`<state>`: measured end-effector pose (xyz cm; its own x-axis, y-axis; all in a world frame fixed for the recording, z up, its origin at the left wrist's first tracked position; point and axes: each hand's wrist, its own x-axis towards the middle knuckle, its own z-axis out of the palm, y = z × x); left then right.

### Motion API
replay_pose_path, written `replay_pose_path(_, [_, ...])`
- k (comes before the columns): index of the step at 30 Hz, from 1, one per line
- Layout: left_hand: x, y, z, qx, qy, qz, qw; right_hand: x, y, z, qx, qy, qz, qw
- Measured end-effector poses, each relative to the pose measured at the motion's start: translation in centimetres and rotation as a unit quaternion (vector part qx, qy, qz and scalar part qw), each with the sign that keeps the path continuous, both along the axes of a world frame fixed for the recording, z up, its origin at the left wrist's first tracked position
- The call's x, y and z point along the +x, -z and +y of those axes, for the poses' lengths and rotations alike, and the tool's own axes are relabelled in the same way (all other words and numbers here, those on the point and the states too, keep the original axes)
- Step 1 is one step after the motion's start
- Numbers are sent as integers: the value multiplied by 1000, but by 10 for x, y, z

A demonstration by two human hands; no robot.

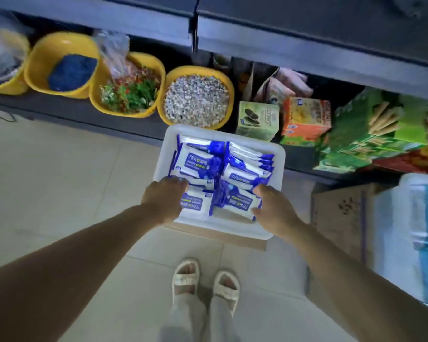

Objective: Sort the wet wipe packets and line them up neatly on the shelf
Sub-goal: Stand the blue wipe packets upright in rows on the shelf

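Head view — fingertips (181, 183) hidden among packets (198, 156)

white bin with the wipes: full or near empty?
Nearly full: blue-and-white wet wipe packets cover the white bin almost wall to wall, in two overlapping rows. How deep they are stacked cannot be told.

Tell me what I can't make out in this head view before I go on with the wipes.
- Fingertips of the left hand and right hand: curled down over the wipe packets, so their grip is unclear.
- Packet count in the white bin: lower layers are hidden by the top ones.
- Small print on the packets: too small.
- Far-left yellow bowl: cut by the frame edge.
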<state>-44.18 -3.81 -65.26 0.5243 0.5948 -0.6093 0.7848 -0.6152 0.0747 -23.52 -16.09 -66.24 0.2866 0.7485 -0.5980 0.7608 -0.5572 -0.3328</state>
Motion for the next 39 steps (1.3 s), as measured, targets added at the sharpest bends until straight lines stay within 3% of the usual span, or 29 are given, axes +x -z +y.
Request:
replay_pose_path(9, [6,97,8,19,39,-79,996,1,98,16,-7,4,-29,1000])
replay_pose_path(15, [16,113,5,2,87,-110,990,-7,122,18,-18,-21,-96,995])
replay_pose_path(23, [23,110,11,-28,87,-72,993,-11,127,17,-85,-41,-45,994])
replay_pose_path(28, [22,68,16,-1,38,-100,994,3,81,20,-18,58,-45,997])
replay_pose_path(34, [29,-29,26,20,-29,-141,989,27,-24,26,96,230,47,967])
replay_pose_path(39, [34,-125,40,-18,-122,-227,966,38,-142,30,235,368,144,888])
